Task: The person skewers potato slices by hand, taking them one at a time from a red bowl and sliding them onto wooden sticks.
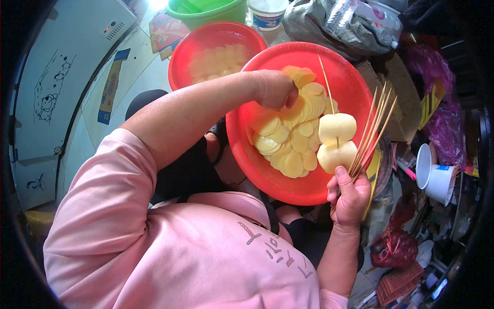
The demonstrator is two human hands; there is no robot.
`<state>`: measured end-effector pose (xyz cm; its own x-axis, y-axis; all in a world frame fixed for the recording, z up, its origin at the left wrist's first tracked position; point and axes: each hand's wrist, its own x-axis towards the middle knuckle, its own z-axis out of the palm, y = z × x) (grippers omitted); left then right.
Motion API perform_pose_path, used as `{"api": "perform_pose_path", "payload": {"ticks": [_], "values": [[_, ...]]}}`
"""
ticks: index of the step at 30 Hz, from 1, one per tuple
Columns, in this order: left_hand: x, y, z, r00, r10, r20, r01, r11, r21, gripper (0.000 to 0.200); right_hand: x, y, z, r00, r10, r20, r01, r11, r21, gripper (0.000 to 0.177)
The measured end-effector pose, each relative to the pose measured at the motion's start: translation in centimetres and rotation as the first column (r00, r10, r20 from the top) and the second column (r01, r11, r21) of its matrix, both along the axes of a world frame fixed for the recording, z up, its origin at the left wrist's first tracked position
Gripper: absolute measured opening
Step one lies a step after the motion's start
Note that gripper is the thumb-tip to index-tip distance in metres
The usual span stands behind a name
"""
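Note:
My left hand is closed around a bundle of thin wooden skewers that fan upward at the right side of a large red basin. One skewer from this hand passes through two pale yellow potato slices, its tip bare above them. Inside the basin lie many thin potato slices, overlapping in a heap. Over the heap's upper part is my right hand, its fingers bent downward at the slices. The fingertips are partly hidden, so whether they hold a slice does not show.
Behind the basin stand a second red basin with pale slices, a green tub and a white bucket. A grey bag and cardboard lie behind right. White tubs and a red net bag are at right.

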<state>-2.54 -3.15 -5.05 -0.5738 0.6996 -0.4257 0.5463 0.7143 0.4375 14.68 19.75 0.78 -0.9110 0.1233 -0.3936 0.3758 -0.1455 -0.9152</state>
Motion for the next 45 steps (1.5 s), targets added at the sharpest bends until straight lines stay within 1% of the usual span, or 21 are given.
{"api": "perform_pose_path", "payload": {"ticks": [1,5,7,8,10,14,16,17,19,26,28,32,34,35,37,38,40,41,43,44,45], "values": [[-0.1,-0.1,-0.1,0.997,0.043,-0.057,-0.038,0.996,0.079,0.02,0.0,0.0,0.0,1.0,-0.003,-0.003,0.003,1.0,-0.001,0.013],[-0.2,0.2,-0.3,1.0,0.01,-0.004,-0.01,0.999,0.034,0.025,0.2,0.2,0.0,1.0,0.008,-0.013,-0.008,1.0,0.001,0.014],[0.8,0.2,0.9,0.962,-0.268,-0.051,0.255,0.949,-0.185,0.034,0.3,0.3,0.0,1.0,0.003,-0.021,-0.003,1.0,0.005,0.014],[1.4,0.2,1.0,0.962,-0.269,-0.05,0.256,0.949,-0.185,0.034,0.3,0.3,-0.1,1.0,0.003,-0.02,-0.002,1.0,0.004,0.014],[2.3,0.2,1.0,0.932,-0.262,-0.253,0.201,0.949,-0.242,0.043,0.3,0.3,-0.1,1.0,0.009,-0.022,-0.009,1.0,0.013,0.014],[1.7,0.2,0.8,0.922,-0.31,-0.231,0.246,0.931,-0.269,0.043,0.3,0.2,0.1,1.0,0.013,-0.013,-0.013,1.0,0.017,0.014],[0.6,0.0,0.0,0.962,-0.271,-0.022,0.266,0.954,-0.137,0.04,0.3,0.1,0.2,1.0,0.002,-0.018,-0.002,1.0,0.021,0.013],[0.4,0.0,0.3,0.962,-0.272,-0.021,0.266,0.954,-0.137,0.04,0.3,0.1,0.2,1.0,0.002,-0.018,-0.002,1.0,0.021,0.013],[0.2,-0.1,0.9,0.994,0.013,0.105,-0.024,0.994,0.105,0.035,0.3,0.2,0.1,0.999,0.002,-0.035,-0.001,1.0,0.02,0.013],[0.9,1.8,-0.9,0.971,0.231,0.069,-0.229,0.973,-0.029,0.039,0.2,0.1,0.1,1.0,0.002,-0.028,-0.001,1.0,0.031,0.013],[2.0,1.8,-0.9,0.954,0.283,-0.098,-0.27,0.955,0.125,0.034,0.3,0.1,0.1,1.0,-0.012,-0.02,0.013,0.999,0.045,0.013],[2.3,2.1,-0.4,0.948,0.3,-0.109,-0.291,0.952,0.091,0.034,0.4,0.4,0.0,0.999,-0.027,-0.026,0.028,0.999,0.037,0.012],[2.2,1.8,-1.4,0.945,0.243,-0.218,-0.204,0.961,0.189,0.031,0.5,0.6,0.1,0.999,-0.021,-0.044,0.023,0.999,0.028,0.012],[1.9,1.7,-1.4,0.945,0.243,-0.219,-0.203,0.961,0.189,0.031,0.5,0.6,0.1,0.999,-0.022,-0.045,0.023,0.999,0.028,0.012],[0.9,1.4,-1.5,0.96,0.279,-0.028,-0.264,0.932,0.25,0.025,0.6,0.8,0.1,0.999,0.005,-0.042,-0.004,0.999,0.038,0.012],[0.4,1.2,-1.0,0.96,0.279,-0.03,-0.263,0.932,0.25,0.025,0.7,0.8,0.2,0.999,0.005,-0.043,-0.003,0.999,0.038,0.012],[-0.8,0.6,0.0,0.813,0.496,0.304,-0.579,0.742,0.337,0.019,0.8,0.7,0.3,0.999,0.031,-0.009,-0.03,0.998,0.049,0.013],[-0.6,0.4,2.4,0.632,0.537,0.559,-0.764,0.553,0.332,0.018,0.9,0.6,0.4,0.999,0.032,-0.014,-0.031,0.998,0.049,0.013],[-1.5,0.0,2.3,0.427,0.468,0.773,-0.903,0.254,0.346,0.022,1.0,0.6,0.4,0.998,0.059,0.027,-0.06,0.996,0.058,0.013],[-1.7,-0.1,2.5,0.434,0.469,0.769,-0.9,0.25,0.356,0.022,1.1,0.7,0.2,0.997,0.069,0.023,-0.07,0.996,0.062,0.013],[-1.9,-0.3,2.7,0.372,0.419,0.828,-0.928,0.138,0.347,0.024,1.1,0.7,0.3,0.997,0.072,0.013,-0.073,0.995,0.064,0.013]]}}
